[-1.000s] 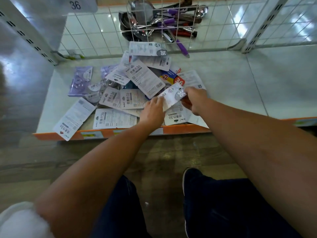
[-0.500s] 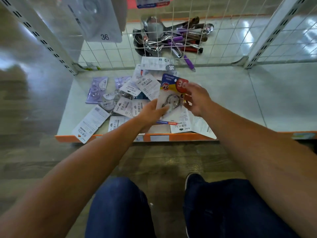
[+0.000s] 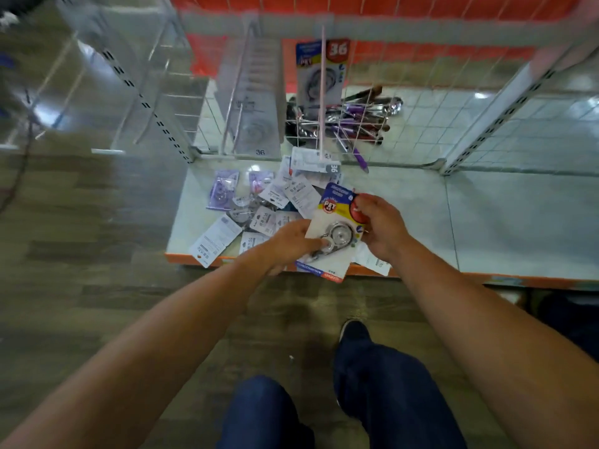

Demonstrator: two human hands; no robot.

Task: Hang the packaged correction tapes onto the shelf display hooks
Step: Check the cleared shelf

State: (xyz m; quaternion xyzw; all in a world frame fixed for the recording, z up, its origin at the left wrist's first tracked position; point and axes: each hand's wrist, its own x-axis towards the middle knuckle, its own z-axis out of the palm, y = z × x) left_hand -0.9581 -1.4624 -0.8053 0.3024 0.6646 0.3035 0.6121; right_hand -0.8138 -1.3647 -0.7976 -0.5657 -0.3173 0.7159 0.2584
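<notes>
I see my left hand (image 3: 291, 243) and right hand (image 3: 379, 226) both gripping one correction tape pack (image 3: 337, 228) between them, above the shelf (image 3: 486, 222); loose packs (image 3: 259, 209) lie just beyond my left hand

My one head camera looks forward and steeply down, close over my left hand (image 3: 288, 246), right hand (image 3: 384, 228) and the pale orange-edged shelf (image 3: 505, 228).
</notes>
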